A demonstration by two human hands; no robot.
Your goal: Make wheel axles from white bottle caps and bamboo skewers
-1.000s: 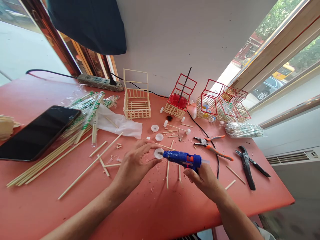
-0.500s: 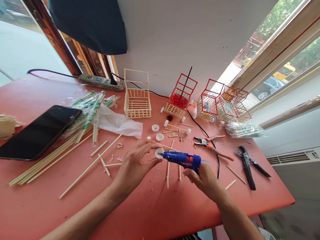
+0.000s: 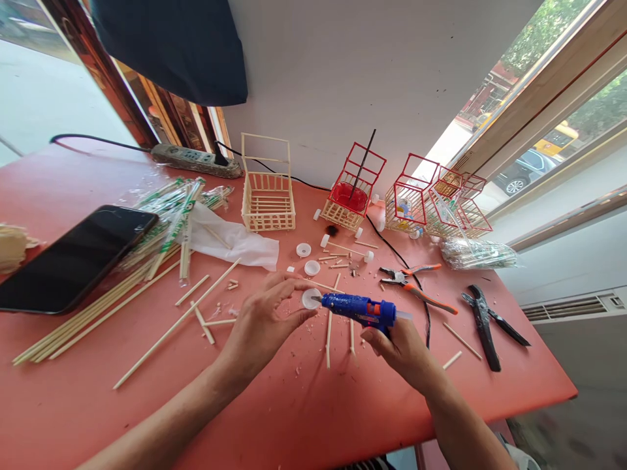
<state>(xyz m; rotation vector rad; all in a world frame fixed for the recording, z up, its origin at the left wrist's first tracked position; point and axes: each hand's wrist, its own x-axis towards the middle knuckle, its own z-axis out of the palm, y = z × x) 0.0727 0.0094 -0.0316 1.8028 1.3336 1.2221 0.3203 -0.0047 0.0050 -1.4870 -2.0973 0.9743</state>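
Observation:
My left hand (image 3: 267, 310) pinches a round white plastic cap (image 3: 309, 299) between thumb and fingertips, above the table. My right hand (image 3: 399, 346) is wrapped around the handle of a blue glue gun (image 3: 355, 307), whose nozzle points left and meets the cap's inner side. A thin stick (image 3: 324, 286) shows just behind the cap; whether it is joined to it I cannot tell. Two more white caps (image 3: 312, 267) lie beyond my left fingers. A stick axle (image 3: 347, 245) with white caps on its ends lies farther back. Below the glue gun, cut sticks (image 3: 329, 339) rest on the table.
A plain stick cart (image 3: 268, 202), a red-trimmed cart (image 3: 350, 196) and more carts (image 3: 411, 196) stand along the wall. Orange-handled pliers (image 3: 416, 287) and black cutters (image 3: 484, 326) lie right. Left are a phone (image 3: 78, 258), wrapped chopsticks (image 3: 171, 222) and a power strip (image 3: 196, 160).
The glue gun has shifted slightly right, its nozzle drawing back a little across the cap. My left hand keeps its pinch; the whole view has drifted slightly.

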